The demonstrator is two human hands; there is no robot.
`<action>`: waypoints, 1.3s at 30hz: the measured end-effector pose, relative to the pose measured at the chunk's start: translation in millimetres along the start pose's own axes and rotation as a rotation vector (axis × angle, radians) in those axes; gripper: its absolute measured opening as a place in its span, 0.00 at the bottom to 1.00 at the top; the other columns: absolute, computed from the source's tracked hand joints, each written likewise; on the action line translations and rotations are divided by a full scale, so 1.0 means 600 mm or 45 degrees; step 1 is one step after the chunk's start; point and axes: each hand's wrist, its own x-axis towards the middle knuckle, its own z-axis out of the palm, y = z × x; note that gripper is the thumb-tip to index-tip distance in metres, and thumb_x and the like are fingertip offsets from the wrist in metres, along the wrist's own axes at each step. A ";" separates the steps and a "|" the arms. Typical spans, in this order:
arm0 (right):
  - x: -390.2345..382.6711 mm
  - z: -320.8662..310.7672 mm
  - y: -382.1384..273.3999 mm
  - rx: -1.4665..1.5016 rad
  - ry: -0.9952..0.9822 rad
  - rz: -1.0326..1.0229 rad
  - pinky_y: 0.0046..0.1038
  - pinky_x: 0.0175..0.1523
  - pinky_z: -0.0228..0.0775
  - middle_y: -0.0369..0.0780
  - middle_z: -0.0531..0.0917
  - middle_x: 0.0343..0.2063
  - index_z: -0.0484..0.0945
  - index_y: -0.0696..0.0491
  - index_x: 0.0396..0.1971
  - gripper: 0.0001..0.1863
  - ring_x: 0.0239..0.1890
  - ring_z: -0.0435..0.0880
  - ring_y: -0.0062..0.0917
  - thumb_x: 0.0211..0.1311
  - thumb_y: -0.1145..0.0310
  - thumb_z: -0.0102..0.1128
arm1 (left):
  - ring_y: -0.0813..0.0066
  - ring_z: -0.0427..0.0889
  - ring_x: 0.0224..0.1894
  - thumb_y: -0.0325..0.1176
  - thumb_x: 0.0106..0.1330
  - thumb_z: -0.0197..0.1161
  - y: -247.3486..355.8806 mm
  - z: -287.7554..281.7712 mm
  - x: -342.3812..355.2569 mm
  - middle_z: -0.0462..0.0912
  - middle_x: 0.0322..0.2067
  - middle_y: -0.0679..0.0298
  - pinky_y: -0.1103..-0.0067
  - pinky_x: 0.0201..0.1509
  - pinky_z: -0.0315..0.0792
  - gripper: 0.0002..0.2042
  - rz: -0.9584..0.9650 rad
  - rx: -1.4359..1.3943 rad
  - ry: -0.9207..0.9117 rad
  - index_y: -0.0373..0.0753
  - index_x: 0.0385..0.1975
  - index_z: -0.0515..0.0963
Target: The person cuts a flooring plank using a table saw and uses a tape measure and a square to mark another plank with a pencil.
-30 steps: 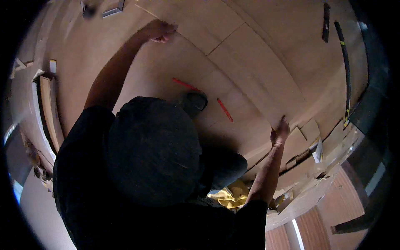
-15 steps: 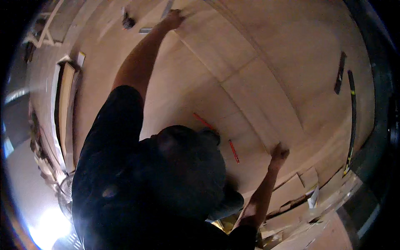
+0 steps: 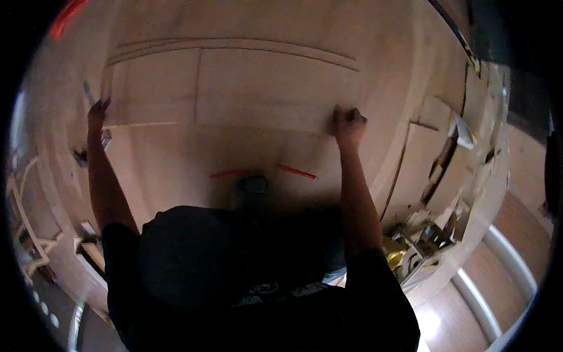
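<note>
My arms are spread wide over a large tan wooden sheet [image 3: 275, 23] marked with dark curved and straight lines. My left hand [image 3: 98, 112] is closed at the left end of a straight line, beside the blade of a metal square [image 3: 88, 92]. At that line's right end my right hand [image 3: 350, 124] makes a fist, resting on the wood. Whatever either hand pinches is too dim and small to name. Between my arms, close to my body, lie a red pencil [image 3: 230, 173] and a second red pencil [image 3: 298, 171].
Offcuts of board [image 3: 404, 167] are heaped on the right, beside a box of odds and ends [image 3: 431, 243]. A black-and-yellow strip [image 3: 454, 29] lies at the far right. Left of my left forearm is a small dark tool [image 3: 79, 157]; a wooden frame [image 3: 26, 217] stands beyond it.
The view has swung round, so the marked lines now run across the picture. Both hands stay near the ends of the same line, and the pencils still lie on the wood.
</note>
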 end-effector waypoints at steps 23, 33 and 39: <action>0.017 -0.052 -0.057 0.624 -0.220 0.320 0.27 0.38 0.71 0.36 0.80 0.28 0.77 0.61 0.36 0.22 0.32 0.76 0.21 0.51 0.57 0.71 | 0.58 0.81 0.42 0.31 0.69 0.48 0.138 -0.065 -0.006 0.79 0.47 0.55 0.71 0.51 0.74 0.17 -0.471 -0.027 -0.266 0.51 0.55 0.75; 0.036 -0.040 0.001 0.262 -0.220 0.183 0.30 0.51 0.70 0.44 0.80 0.40 0.74 0.65 0.46 0.35 0.42 0.77 0.29 0.49 0.50 0.73 | 0.69 0.79 0.26 0.56 0.56 0.65 0.194 -0.115 -0.063 0.80 0.27 0.62 0.71 0.32 0.72 0.24 -0.409 -0.428 0.046 0.39 0.38 0.81; 0.039 -0.049 -0.004 0.198 -0.248 0.196 0.31 0.53 0.69 0.45 0.79 0.42 0.73 0.65 0.47 0.37 0.44 0.76 0.30 0.48 0.48 0.73 | 0.64 0.81 0.44 0.61 0.52 0.67 0.262 -0.142 -0.051 0.81 0.40 0.53 0.72 0.49 0.73 0.32 -0.652 -0.303 -0.061 0.40 0.48 0.78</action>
